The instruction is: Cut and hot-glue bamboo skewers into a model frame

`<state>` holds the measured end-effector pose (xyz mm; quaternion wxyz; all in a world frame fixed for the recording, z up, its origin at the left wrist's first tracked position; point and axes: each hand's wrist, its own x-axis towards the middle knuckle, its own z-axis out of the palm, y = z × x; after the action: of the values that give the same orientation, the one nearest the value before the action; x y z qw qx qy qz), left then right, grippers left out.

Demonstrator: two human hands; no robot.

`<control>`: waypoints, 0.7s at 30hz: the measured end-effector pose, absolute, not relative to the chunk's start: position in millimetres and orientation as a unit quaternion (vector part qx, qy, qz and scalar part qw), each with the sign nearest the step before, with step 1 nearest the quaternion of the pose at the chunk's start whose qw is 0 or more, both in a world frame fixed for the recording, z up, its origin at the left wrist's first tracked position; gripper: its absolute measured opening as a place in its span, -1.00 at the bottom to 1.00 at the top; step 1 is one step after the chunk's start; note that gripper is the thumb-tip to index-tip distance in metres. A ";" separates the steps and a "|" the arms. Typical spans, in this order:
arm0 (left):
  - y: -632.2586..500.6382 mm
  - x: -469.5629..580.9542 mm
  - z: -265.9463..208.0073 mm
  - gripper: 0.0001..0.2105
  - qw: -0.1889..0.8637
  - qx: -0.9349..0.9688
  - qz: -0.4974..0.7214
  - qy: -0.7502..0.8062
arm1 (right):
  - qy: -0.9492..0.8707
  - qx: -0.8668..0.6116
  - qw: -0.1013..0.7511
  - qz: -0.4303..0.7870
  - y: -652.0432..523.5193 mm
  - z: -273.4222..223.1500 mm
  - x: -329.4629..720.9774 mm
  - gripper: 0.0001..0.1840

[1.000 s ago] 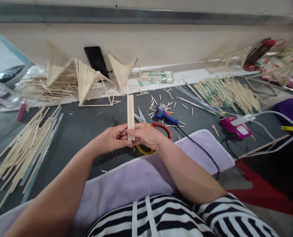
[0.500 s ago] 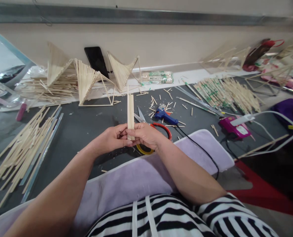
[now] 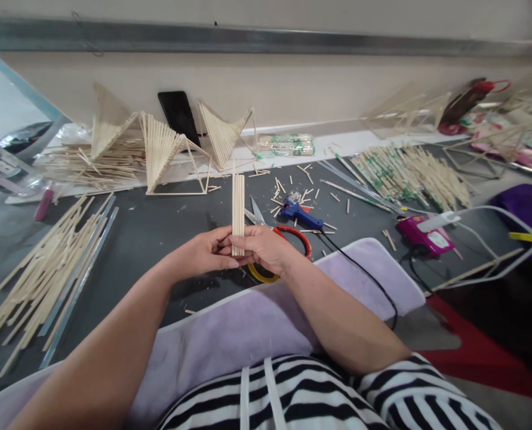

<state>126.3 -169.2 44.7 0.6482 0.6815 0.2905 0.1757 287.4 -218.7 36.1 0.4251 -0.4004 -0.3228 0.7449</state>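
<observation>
Several thin wooden sticks (image 3: 238, 206) stand upright side by side as a narrow bundle in the middle of the view. My left hand (image 3: 209, 249) pinches the bundle's lower end from the left. My right hand (image 3: 266, 243) is closed on the same end from the right, its thumb across the front. Some fingertips are hidden behind the sticks. Just beyond my right hand lie scissors (image 3: 299, 236) with red and yellow handles, partly covered by that hand. A blue glue gun (image 3: 302, 214) rests farther right among cut stick pieces.
Stick-built curved frames (image 3: 162, 149) stand at the back beside a black phone (image 3: 177, 116). Loose sticks (image 3: 55, 263) lie on the left, wrapped sticks (image 3: 386, 173) at the right. A pink power adapter (image 3: 424, 236) and cables occupy the right side. A lilac cloth (image 3: 230, 334) covers the front edge.
Both hands keep hold of the stick bundle in nearly the same place. The bundle now looks slightly wider, its sticks turned more toward me. The whole view has shifted a little.
</observation>
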 end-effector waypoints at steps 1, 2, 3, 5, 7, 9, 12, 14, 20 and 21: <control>-166.2 123.3 45.2 -0.49 0.657 0.677 0.166 0.287 | -0.322 -0.398 0.427 0.746 -218.6 36.3 287.8 -0.81; -163.5 120.6 44.9 -0.52 0.663 0.670 0.163 0.291 | -0.321 -0.396 0.427 0.747 -218.6 36.4 288.1 -0.81; -161.5 118.7 44.0 -0.54 0.667 0.659 0.173 0.300 | -0.321 -0.397 0.426 0.747 -218.7 36.4 288.1 -0.81; -160.1 117.8 41.1 -0.57 0.684 0.616 0.223 0.320 | -0.323 -0.400 0.422 0.747 -219.3 36.1 286.6 -0.79; -162.3 120.6 39.3 -0.58 0.716 0.562 0.258 0.323 | -0.327 -0.403 0.417 0.746 -220.8 35.3 282.7 -0.76; -166.5 124.9 41.4 -0.61 0.737 0.526 0.278 0.321 | -0.333 -0.403 0.413 0.746 -223.2 33.7 276.7 -0.71; -173.5 129.7 51.9 -0.66 0.735 0.493 0.328 0.331 | -0.339 -0.408 0.409 0.742 -227.8 30.2 266.2 -0.63; -177.8 131.1 60.3 -0.69 0.731 0.465 0.374 0.330 | -0.349 -0.406 0.400 0.744 -230.8 27.9 260.0 -0.61; -187.9 133.2 75.2 -0.72 0.732 0.406 0.454 0.306 | -0.386 -0.418 0.383 0.728 -236.6 26.5 248.9 -0.57; -189.3 133.4 76.5 -0.72 0.729 0.402 0.462 0.306 | -0.391 -0.417 0.381 0.727 -237.2 26.7 247.8 -0.57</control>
<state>133.4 -189.3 76.5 0.7288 0.4019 0.3062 0.4621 247.8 -237.2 26.7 0.3812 -0.4172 -0.3909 0.7265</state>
